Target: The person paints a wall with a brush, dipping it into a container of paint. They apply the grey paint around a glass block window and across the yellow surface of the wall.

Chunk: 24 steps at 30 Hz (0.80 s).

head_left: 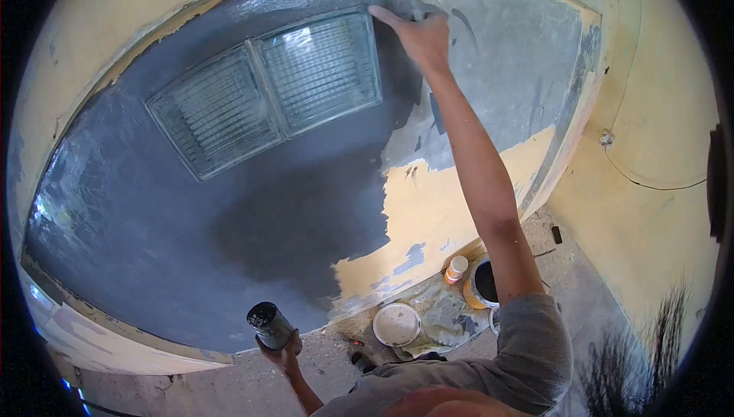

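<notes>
My right hand [425,38] is raised against the wall, just right of the glass block window [317,69]. Its fingers wrap round a small tool [417,6], mostly hidden by the hand, perhaps a brush; the index finger reaches toward the window's top right corner. Low at the wall's foot, my left hand [283,352] holds a dark cylindrical can [269,325], its blackened opening facing up. Dark grey paint [290,218] covers the wall around the window. Lighter grey [520,58] lies right of my right hand, with cream wall [428,203] below.
On the floor stand a white round lid or tub [397,325], a small orange and white container [456,268] and a bucket with dark contents [483,283], near a crumpled plastic sheet [440,314]. A thin cable [650,186] runs along the right wall.
</notes>
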Tool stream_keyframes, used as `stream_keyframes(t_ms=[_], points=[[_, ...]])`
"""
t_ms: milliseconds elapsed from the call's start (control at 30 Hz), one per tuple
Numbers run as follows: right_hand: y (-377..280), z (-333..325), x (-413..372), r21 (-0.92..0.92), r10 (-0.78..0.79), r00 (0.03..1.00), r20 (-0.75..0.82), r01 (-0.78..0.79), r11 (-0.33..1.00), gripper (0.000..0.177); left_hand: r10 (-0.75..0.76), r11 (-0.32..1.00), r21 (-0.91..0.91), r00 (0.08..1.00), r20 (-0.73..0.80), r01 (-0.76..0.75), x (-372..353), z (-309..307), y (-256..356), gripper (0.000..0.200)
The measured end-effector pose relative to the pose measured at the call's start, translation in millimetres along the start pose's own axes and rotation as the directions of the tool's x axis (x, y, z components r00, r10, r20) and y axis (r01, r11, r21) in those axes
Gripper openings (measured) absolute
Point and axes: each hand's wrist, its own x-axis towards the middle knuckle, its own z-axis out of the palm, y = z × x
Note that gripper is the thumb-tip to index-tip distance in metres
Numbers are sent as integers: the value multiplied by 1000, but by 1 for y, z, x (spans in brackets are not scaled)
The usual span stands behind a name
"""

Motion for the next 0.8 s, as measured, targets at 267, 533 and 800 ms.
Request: stream_keyframes(t_ms=[267, 533, 800], points=[[20, -6, 5, -237, -93, 977, -194, 45, 970, 69, 31, 1000, 3, 998, 54, -31, -4, 19, 35, 85], [170, -81, -8, 7, 522, 826, -211, -533, 846, 59, 39, 999, 27, 996, 77, -41, -18, 12, 17, 88], [248, -87, -95, -320, 594, 784, -183, -619, 718, 79, 63, 997, 32, 994, 88, -66, -34, 32, 44, 85]])
